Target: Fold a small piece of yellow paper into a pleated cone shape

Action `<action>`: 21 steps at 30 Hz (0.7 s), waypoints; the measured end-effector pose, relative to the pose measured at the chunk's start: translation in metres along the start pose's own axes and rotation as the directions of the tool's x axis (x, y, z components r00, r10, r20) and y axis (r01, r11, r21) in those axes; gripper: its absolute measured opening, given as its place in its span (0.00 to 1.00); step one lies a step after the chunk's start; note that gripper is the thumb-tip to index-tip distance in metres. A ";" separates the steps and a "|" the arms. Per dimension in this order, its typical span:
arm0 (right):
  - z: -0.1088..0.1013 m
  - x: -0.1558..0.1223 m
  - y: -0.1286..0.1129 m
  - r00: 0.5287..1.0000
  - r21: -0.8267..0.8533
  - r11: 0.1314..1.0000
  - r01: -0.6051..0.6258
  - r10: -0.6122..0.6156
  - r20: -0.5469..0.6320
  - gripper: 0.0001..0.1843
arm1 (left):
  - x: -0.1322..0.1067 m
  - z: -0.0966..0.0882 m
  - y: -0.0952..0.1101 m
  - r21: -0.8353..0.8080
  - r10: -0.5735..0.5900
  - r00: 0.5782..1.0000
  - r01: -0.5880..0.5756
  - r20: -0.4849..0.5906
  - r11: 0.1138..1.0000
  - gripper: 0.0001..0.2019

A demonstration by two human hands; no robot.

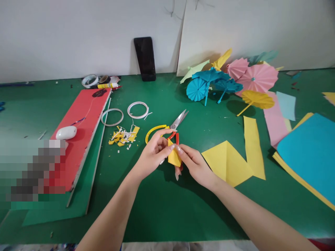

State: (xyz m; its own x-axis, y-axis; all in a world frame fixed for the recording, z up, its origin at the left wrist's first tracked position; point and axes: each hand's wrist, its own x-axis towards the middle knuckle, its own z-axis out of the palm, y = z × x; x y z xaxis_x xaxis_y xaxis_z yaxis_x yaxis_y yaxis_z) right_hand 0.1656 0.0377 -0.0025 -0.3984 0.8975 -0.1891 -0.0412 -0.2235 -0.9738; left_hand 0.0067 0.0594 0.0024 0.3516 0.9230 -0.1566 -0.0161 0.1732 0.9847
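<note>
A small folded piece of yellow paper (174, 159) is held up between my two hands over the table. My left hand (154, 150) is closed, its thumb and fingers pinching the paper's upper left edge. From the other side, my right hand (195, 164) grips it with thumb and forefinger, some fingertips showing below. Right behind the hands are scissors (178, 121) with red and yellow handles, blades parted slightly and pointing away; the hands partly hide the handles. A creased yellow square sheet (227, 164) lies to the right, touching a yellow strip (253, 148).
Paper scraps (124, 136) and tape rolls (138, 110) lie left of the hands. Further left, a white mouse (66, 132) rests on a red board (81, 122). A phone (145, 58) leans on the wall. Paper umbrellas (259, 78) stand back right, near blue sheets (311, 153).
</note>
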 end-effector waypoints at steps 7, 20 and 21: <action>0.001 -0.002 0.002 0.997 -0.042 0.999 -0.021 0.024 0.070 0.14 | -0.001 -0.001 0.003 0.048 0.038 0.999 -0.039 0.019 0.998 0.20; 0.002 0.000 -0.001 0.981 0.132 0.982 -0.137 0.116 0.155 0.14 | -0.002 0.006 0.005 0.046 0.033 0.992 -0.028 -0.123 0.999 0.11; 0.001 0.001 -0.001 0.979 0.146 0.978 -0.151 0.128 0.158 0.15 | -0.002 0.006 0.005 0.054 0.035 0.989 -0.028 -0.143 0.998 0.11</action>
State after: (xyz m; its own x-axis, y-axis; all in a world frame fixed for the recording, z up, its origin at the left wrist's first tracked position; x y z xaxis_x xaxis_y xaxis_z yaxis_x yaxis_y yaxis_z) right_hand 0.1640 0.0383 -0.0016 -0.5400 0.7902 -0.2898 -0.1138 -0.4097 -0.9051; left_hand 0.0110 0.0562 0.0080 0.2134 0.9681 -0.1311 0.0250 0.1287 0.9914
